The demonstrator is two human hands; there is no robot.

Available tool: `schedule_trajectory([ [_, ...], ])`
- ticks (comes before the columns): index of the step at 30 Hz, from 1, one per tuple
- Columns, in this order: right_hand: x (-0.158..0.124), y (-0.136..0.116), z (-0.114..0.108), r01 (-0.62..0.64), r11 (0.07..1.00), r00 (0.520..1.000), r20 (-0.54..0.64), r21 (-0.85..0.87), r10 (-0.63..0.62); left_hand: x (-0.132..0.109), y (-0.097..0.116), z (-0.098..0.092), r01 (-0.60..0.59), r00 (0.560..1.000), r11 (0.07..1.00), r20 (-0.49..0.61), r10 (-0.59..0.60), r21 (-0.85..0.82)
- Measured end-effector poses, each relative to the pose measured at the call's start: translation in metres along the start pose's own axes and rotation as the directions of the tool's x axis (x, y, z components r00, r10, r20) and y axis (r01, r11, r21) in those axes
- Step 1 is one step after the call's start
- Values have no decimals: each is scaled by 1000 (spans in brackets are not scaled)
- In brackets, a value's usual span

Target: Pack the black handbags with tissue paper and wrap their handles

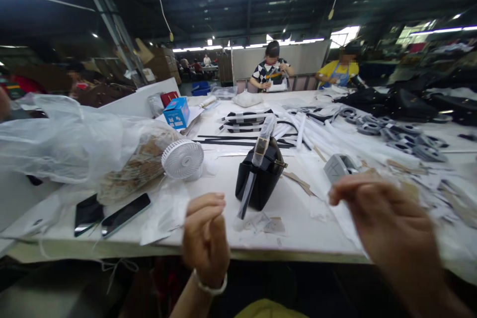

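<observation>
A black handbag (270, 186) stands on the white table in front of me. Clear plastic film (247, 196) wraps its upright strap, which bears a gold-coloured buckle (262, 146). My left hand (206, 238) is raised at the table's front edge, left of the bag and apart from it. Its fingers are curled in against the thumb; whatever they pinch, if anything, cannot be made out. Off to the right, my right hand (389, 231) is somewhat blurred, with its fingers drawn together. Anything inside them is hidden. Closest to that hand lies a grey tape-dispenser-like object (339, 166).
Left are a white fan (182, 159), a filled plastic bag (137, 164), two phones (125, 213) and a blue box (176, 113). White wrapped strips (320, 141) and grey rings (406, 134) cover the right. Two people (272, 69) work across the table.
</observation>
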State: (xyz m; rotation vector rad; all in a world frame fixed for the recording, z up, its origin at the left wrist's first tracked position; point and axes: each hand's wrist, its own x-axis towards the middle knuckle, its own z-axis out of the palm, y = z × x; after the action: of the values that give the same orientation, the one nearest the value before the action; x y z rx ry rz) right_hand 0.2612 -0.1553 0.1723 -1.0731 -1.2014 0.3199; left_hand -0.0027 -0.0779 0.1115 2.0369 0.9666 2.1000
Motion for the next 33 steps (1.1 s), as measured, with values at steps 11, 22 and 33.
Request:
schedule_trajectory([
  [11,-92,176,50,180,804,913,400,-566,77,-89,-87,40,600,677,747,315,-665,285],
  [22,-93,174,48,209,780,914,402,-589,59,-90,-84,33,646,647,725,335,-686,238],
  [33,-92,171,48,200,784,917,393,-588,61,-91,-85,33,688,625,704,347,-699,177],
])
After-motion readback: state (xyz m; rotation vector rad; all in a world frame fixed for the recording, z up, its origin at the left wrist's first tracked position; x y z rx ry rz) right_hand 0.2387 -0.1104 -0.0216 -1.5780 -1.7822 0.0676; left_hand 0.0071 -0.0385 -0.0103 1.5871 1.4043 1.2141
